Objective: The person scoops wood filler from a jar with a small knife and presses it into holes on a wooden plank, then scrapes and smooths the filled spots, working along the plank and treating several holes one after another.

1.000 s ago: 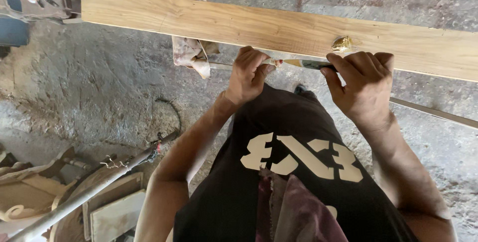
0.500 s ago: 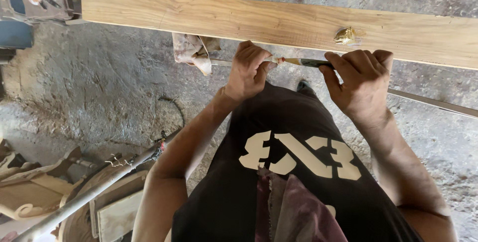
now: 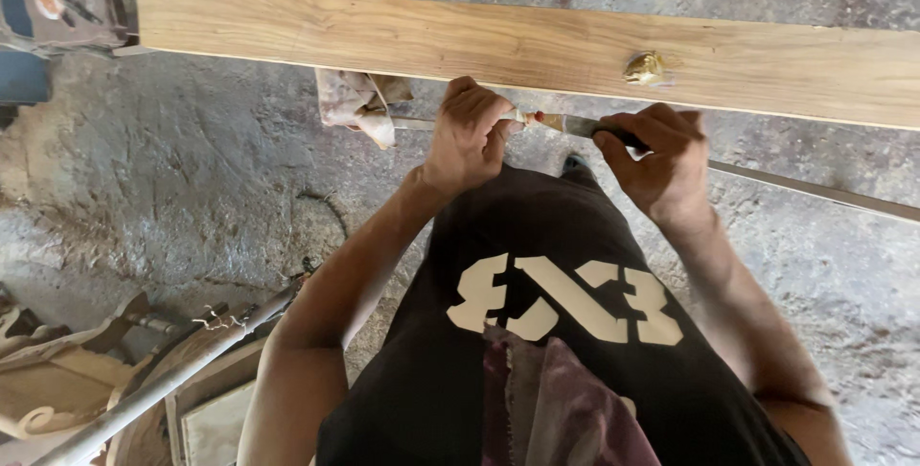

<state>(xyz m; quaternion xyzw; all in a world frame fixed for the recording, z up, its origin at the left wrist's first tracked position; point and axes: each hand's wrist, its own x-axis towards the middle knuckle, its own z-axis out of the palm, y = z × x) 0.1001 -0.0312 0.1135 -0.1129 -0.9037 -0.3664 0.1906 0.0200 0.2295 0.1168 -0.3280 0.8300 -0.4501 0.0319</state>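
- The left hand is curling into a tight fist around the handle end of a slim tool, with the knuckles facing up and the thumb tucked toward the body.
- The right hand is closing over the tool's other end, with the fingers wrapping down across it and hiding that part.
- The tool is showing only in the short gap between the two fists: a pale wooden handle by the left hand, a thin reddish band next to it, then a dull grey metal shank running toward the right hand.
- It is lying nearly level, just below the near edge of the plank; whether it is touching the wood cannot be told.
- The plank is stretching well past both fists to either side, light tan with darker grain streaks along its length.
- A small golden lump is sitting on the plank just above the right hand.
- A crumpled rag is hanging under the plank, a little to the left of the left fist.
- A thin metal rod is running out from behind the right hand, over the rough concrete floor.
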